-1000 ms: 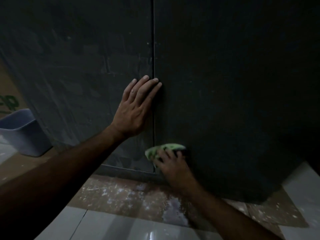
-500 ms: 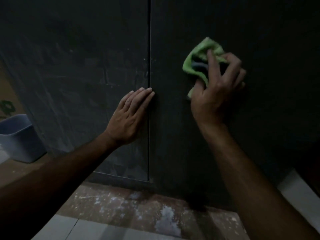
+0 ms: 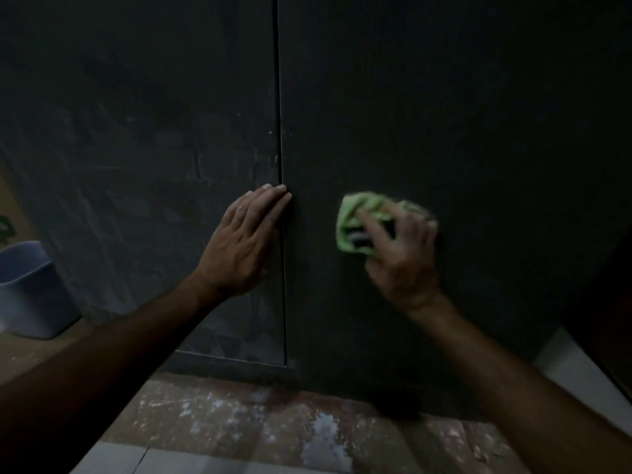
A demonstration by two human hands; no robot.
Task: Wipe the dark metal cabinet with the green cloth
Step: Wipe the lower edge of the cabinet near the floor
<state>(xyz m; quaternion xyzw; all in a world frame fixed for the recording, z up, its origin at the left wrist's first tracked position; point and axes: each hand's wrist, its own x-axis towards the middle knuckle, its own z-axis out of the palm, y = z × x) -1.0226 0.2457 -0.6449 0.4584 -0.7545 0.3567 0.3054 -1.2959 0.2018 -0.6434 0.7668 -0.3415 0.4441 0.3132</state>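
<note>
No text, label, brand or number can be read anywhere in this dim view. The only candidate is a dark green mark (image 3: 6, 230) on the tan surface at the far left edge, above the grey bin (image 3: 30, 289) — cut off by the frame and too partial to read as any letter or sign.

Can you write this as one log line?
right hand grips green cloth on cabinet | left hand flat beside seam
</note>
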